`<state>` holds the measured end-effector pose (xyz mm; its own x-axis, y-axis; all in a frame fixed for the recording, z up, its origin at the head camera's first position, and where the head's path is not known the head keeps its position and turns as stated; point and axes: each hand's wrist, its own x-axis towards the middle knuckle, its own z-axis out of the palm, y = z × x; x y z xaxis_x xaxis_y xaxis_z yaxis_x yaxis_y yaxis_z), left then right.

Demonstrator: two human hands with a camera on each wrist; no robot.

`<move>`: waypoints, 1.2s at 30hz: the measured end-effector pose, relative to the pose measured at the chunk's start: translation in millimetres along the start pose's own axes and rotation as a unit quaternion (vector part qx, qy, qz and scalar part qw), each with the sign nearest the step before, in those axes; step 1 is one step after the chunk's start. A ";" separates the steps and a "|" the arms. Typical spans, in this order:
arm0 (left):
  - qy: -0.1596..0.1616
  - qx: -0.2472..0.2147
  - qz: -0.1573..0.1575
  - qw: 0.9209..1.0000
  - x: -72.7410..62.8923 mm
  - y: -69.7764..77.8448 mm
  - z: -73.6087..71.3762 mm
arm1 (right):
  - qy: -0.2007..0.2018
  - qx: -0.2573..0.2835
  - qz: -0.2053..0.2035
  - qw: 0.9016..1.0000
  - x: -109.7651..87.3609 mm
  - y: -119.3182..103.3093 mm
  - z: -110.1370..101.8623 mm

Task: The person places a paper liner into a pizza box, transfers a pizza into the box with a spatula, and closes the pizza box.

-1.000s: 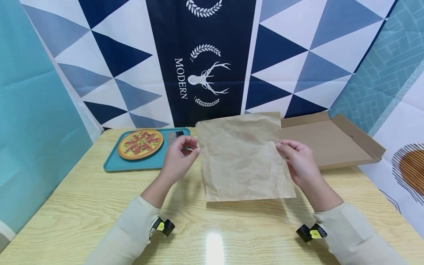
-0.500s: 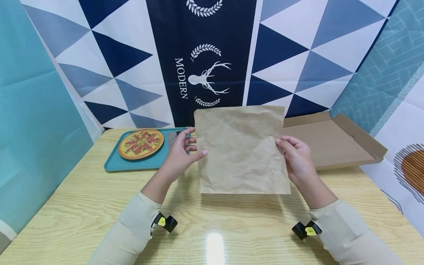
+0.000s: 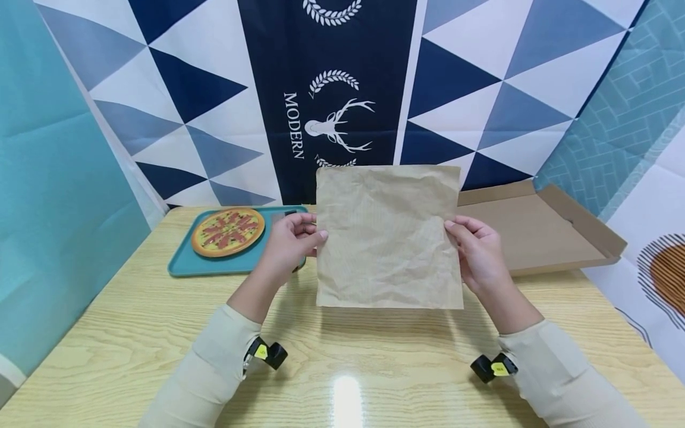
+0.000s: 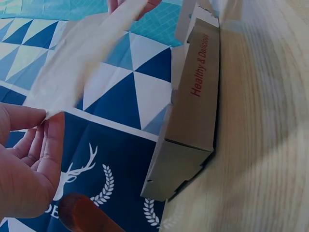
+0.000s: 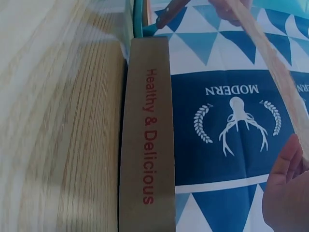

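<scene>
A square sheet of creased brown paper (image 3: 387, 249) hangs upright above the table in the head view. My left hand (image 3: 285, 245) pinches its left edge between thumb and fingers, also plain in the left wrist view. On the opposite edge, my right hand (image 3: 483, 252) grips the sheet with thumb and forefinger. Behind the paper to the right lies an open cardboard pizza box (image 3: 540, 232), partly covered by the sheet. Its side, printed "Healthy & Delicious", faces the right wrist camera as a brown box wall (image 5: 147, 111).
A teal tray (image 3: 184, 261) at the back left bears a pizza (image 3: 228, 232). A grey-bladed tool (image 3: 278, 217), partly hidden by my left hand, lies on it; its brown handle (image 4: 84, 215) shows in the left wrist view. Patterned cloth (image 3: 214, 89) hangs behind the wooden table (image 3: 160, 333).
The sheet has risen slightly, shifted a little left and straightened out. My left fingers spread along its edge half a second ago and now pinch it again. The right hand keeps its grip.
</scene>
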<state>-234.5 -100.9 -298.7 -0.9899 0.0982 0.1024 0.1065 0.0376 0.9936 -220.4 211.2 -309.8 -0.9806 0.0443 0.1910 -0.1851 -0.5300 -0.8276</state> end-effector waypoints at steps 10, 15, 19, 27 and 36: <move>0.015 -0.029 -0.047 0.998 7.6 11.0 -2.0 | 0.036 -0.120 0.009 0.992 12.1 -4.7 -6.4; 0.016 -0.048 -0.083 0.995 11.2 14.7 -3.1 | 0.037 -0.158 0.024 0.986 15.8 -7.6 -9.6; 0.025 -0.060 -0.096 0.993 14.6 18.2 -5.1 | 0.008 -0.099 0.027 0.995 17.9 -9.5 -13.7; 0.050 -0.074 -0.115 0.989 19.1 25.3 -10.5 | -0.022 -0.094 0.022 0.995 18.2 -13.0 -22.7; 0.055 -0.072 -0.130 0.987 24.0 27.1 -12.0 | 0.000 -0.308 0.020 0.951 19.1 -14.2 -37.5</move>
<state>-256.5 -109.4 -268.7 -0.9869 -0.0047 -0.1610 -0.1598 -0.0957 0.9825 -238.9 251.3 -314.2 -0.9875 0.0352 0.1536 -0.1511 0.0649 -0.9864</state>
